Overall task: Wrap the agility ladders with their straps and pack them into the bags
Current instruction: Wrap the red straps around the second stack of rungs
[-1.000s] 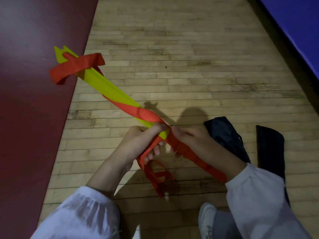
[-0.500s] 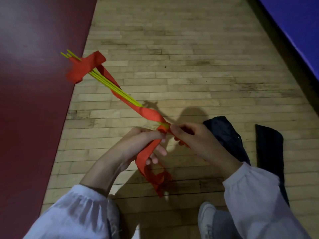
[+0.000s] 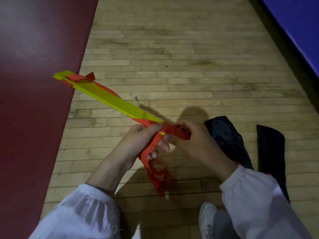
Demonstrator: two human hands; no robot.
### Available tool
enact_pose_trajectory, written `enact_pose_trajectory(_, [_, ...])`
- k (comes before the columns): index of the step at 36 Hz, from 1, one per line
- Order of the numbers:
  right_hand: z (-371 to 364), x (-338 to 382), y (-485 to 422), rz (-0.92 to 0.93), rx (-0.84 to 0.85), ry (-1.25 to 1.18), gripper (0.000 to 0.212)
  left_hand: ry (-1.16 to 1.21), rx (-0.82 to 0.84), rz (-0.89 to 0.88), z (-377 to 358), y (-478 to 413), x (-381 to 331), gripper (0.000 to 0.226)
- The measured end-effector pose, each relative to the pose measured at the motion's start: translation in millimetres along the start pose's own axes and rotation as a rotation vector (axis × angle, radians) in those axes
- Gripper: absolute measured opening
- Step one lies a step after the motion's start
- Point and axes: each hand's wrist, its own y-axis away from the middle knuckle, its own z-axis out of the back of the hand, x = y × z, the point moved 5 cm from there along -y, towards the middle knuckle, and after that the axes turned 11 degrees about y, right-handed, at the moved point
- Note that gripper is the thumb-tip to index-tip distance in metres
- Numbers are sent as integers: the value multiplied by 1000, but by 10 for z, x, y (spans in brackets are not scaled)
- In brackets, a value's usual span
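Wooden floor [image 3: 189, 49]: left hand [image 3: 138, 142], right hand [image 3: 195, 142], grips closed, are pinching limp orange fabric strap [image 3: 155, 178] round stiff yellow plastic rung bundle [image 3: 110, 99].

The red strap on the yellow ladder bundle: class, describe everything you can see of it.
The flat red fabric strap is a long, soft, ribbon-like band. It loops over the far end of the stacked yellow plastic ladder rungs, spirals along them, and is wound tightly round the near end. The right hand grips that wound part; the left hand holds the band just below it. The loose tail hangs crumpled in loops towards the wooden plank floor.
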Motion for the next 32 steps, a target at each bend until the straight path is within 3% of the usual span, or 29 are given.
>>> enact_pose_trajectory(8, [64,5,52,20,66,10,49,12,35,-2,0,-2,2,28])
enact_pose_trajectory(18, [85,-23,21,5,136,-87,23,-5,141,25,-63,24,16,28])
enact_pose_trajectory(25, [94,-35,4,2,87,-153,16,76,149,107,-79,21,44,29])
enact_pose_trajectory(32, [118,-23,14,22,2,-165,4,1,148,222,-45,34,95,48])
